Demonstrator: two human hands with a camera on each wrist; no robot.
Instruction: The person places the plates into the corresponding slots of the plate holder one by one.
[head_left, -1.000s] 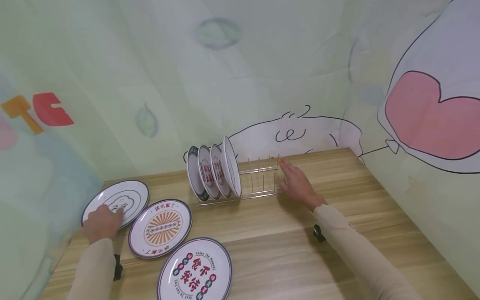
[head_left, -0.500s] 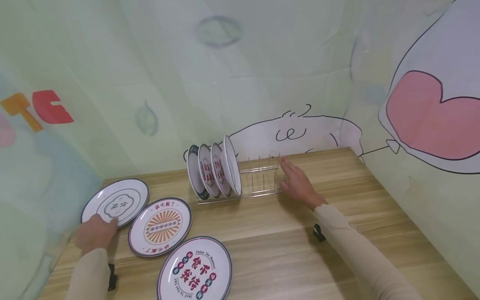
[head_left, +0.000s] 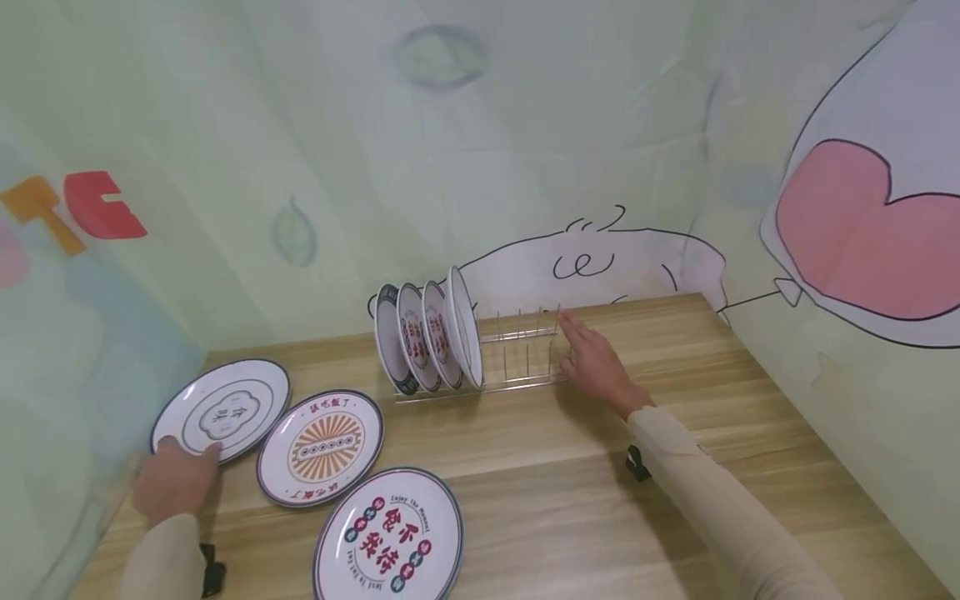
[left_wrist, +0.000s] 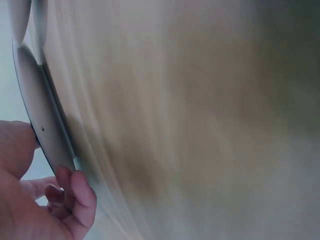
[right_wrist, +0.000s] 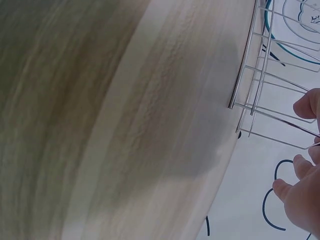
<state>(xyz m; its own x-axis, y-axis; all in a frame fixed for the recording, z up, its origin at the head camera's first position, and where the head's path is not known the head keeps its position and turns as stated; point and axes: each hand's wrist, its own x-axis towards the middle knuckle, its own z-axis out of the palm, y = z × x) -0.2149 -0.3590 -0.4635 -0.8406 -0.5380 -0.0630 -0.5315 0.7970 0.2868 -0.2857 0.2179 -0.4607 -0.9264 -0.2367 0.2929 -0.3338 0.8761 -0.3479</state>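
At the far left, my left hand [head_left: 176,479] holds the near edge of a white plate [head_left: 232,412] with a cloud-shaped emblem and a dark rim. The left wrist view shows the thumb and fingers of that hand [left_wrist: 30,195] on either side of the plate's rim [left_wrist: 42,110], fingers curled at its edge. My right hand [head_left: 596,362] grips the right end of a wire dish rack [head_left: 517,384]; in the right wrist view its thumb and fingers lie about the end wires. Several plates [head_left: 467,333] stand upright in the rack's left half.
Two more plates lie flat on the wooden table [head_left: 570,500]: one with an orange sunburst [head_left: 322,450], one with red lettering [head_left: 390,537]. Behind the table hangs a printed cloth backdrop [head_left: 337,167]. The rack's right slots hold no plates.
My left hand has drawn back from over the emblem to the plate's near edge, and the plate has shifted slightly left. The right hand stays at the rack.
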